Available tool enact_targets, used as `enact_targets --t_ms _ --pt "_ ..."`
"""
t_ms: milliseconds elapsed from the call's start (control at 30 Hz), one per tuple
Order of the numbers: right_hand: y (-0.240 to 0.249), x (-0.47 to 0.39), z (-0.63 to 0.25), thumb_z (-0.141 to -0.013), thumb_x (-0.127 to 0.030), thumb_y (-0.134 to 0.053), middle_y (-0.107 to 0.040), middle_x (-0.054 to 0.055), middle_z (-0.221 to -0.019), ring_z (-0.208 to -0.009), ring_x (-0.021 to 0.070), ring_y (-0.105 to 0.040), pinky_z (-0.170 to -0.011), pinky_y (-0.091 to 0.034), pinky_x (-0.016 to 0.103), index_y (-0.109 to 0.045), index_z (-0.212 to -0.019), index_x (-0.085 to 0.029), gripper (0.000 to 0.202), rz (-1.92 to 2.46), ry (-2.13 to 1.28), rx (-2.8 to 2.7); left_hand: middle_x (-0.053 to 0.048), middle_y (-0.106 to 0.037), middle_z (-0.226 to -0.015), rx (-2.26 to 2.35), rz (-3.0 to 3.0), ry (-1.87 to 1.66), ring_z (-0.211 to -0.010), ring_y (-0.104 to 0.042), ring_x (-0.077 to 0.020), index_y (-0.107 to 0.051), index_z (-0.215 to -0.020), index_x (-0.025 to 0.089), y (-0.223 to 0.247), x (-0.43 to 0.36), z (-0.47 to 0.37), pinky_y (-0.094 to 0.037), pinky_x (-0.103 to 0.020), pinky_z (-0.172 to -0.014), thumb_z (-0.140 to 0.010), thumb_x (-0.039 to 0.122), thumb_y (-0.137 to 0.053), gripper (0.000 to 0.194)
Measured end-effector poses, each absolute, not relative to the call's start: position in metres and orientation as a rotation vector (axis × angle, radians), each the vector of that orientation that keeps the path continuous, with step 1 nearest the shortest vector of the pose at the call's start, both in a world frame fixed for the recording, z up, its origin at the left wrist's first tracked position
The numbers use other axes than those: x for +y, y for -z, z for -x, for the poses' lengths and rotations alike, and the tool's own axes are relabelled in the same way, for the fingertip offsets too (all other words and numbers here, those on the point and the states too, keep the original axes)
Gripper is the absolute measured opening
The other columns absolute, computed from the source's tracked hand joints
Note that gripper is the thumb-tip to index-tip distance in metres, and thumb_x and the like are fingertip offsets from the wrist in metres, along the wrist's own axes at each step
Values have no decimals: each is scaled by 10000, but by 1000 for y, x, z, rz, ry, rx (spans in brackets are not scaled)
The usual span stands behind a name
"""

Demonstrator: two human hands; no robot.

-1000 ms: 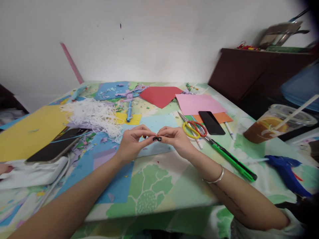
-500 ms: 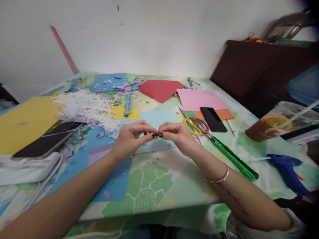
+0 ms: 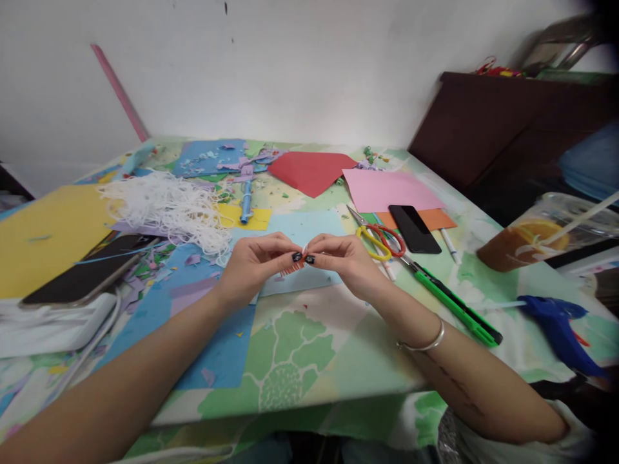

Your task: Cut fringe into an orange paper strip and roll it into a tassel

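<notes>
Over the light blue sheet (image 3: pixel 309 225), my left hand (image 3: pixel 256 264) and my right hand (image 3: pixel 345 261) meet, thumbs and fingertips pinched together. Between them is a small orange fringed piece (image 3: pixel 292 267), with a bit of white at the fingertips; most of it is hidden by the fingers. Both hands are closed on this piece. Scissors with yellow and red handles (image 3: pixel 387 241) lie just beyond my right hand. A tangle of white string (image 3: pixel 164 209) lies beyond my left hand.
A green cutter (image 3: pixel 454 306), a phone (image 3: pixel 414 229) and a blue glue gun (image 3: pixel 556 328) are on the right, with a tilted drink cup (image 3: pixel 522 238). A second phone (image 3: pixel 87 270) and a white power strip (image 3: pixel 58 325) lie left. Red paper (image 3: pixel 312 171) is at the back.
The orange fringed piece shows more clearly below the fingertips, and the black-nailed thumbs have shifted slightly up and left. The hands remain together.
</notes>
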State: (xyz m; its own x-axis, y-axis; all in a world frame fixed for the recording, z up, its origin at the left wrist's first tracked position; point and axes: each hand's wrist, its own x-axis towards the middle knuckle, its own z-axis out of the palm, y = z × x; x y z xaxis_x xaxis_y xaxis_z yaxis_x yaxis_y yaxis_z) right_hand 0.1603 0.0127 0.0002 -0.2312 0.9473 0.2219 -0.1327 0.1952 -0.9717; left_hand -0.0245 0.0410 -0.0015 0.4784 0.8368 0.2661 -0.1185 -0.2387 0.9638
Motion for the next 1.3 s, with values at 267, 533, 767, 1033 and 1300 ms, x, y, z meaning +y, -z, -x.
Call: enact_targets --t_ms 267,533,767,1033,1300 --pt "1 14 -160 -698 -183 -693 -638 13 -762 -743 149 -551 -707 -410 316 -746 -711 -214 62 864 -1262 -1407 -19 -626 -719 701 -1570 -1028 -607 -563 -102 -751 -767 206 2 42 23 -443 -211 -497 -727 196 -703 63" --pt "4 13 -156 -741 -194 -666 -621 11 -758 -740 138 -544 -719 -411 302 -738 -722 -201 76 869 -1179 -1393 -24 -643 -738 776 -1723 -1171 -666 -578 -127 -743 -805 211 1 37 21 -468 -259 -590 -738 198 -690 86" --pt "5 13 -155 -755 -182 -653 -621 15 -749 -731 137 -556 -707 -422 296 -744 -730 -199 96 887 -1109 -1427 -36 -660 -758 836 -1809 -1234 -741 -594 -159 -731 -780 209 3 38 21 -467 -307 -676 -727 224 -708 60" --pt "6 12 -154 -773 -197 -654 -614 26 -738 -698 147 -552 -632 -409 291 -745 -733 -206 100 977 -888 -1535 -31 -654 -746 866 -2004 -1280 -712 -594 -153 -717 -792 213 4 38 22 -456 -300 -655 -754 218 -677 55" --pt "9 10 -153 -809 -211 -642 -587 27 -783 -700 145 -551 -649 -423 293 -731 -784 -193 94 1037 -660 -1636 -18 -642 -728 963 -2230 -1320 -694 -578 -142 -692 -767 222 -2 34 20 -434 -264 -600 -764 176 -642 67"
